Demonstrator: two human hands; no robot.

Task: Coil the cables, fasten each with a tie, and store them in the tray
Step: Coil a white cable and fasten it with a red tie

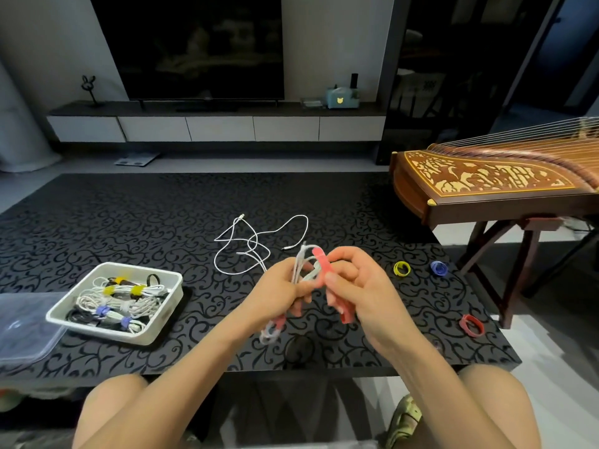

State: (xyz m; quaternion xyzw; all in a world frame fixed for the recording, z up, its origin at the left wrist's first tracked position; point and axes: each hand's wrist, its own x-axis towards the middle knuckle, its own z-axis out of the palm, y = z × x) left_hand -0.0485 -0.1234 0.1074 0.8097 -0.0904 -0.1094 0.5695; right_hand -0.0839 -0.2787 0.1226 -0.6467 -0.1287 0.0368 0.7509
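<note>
Dim living room: TV (pixel 194 43) on the far wall over a low cabinet (pixel 220 128), wooden zither (pixel 492 183) on a stand off to the right. Sat at a low black patterned bench (pixel 129 222).

Gripped a coiled cable (pixel 299 264), white, in the left hand (pixel 278 290), above the bench's middle toward the near edge. Fingers curled round the bundle, loops poking out above and below the fist.

Pinched a pink tie (pixel 324 265) in the right hand (pixel 359 286), thumb and fingers clamped on the strip, ends sticking out above and below. Top end right against the coil's top. Too blurred to tell whether any of it was wrapped round the coil.

Had one loose cable (pixel 256 244) sprawled uncoiled on the bench, just beyond the hands.

Had the tray (pixel 162 319) at bench left, well apart from the hands, holding several bundles (pixel 120 299), white and black, banded in yellow and blue. Clear lid (pixel 26 325) just left of it.

Spares rolled up at bench right: yellow tie (pixel 402 268) and blue tie (pixel 439 268) side by side beyond the right hand, red tie (pixel 471 325) nearer the front corner.
</note>
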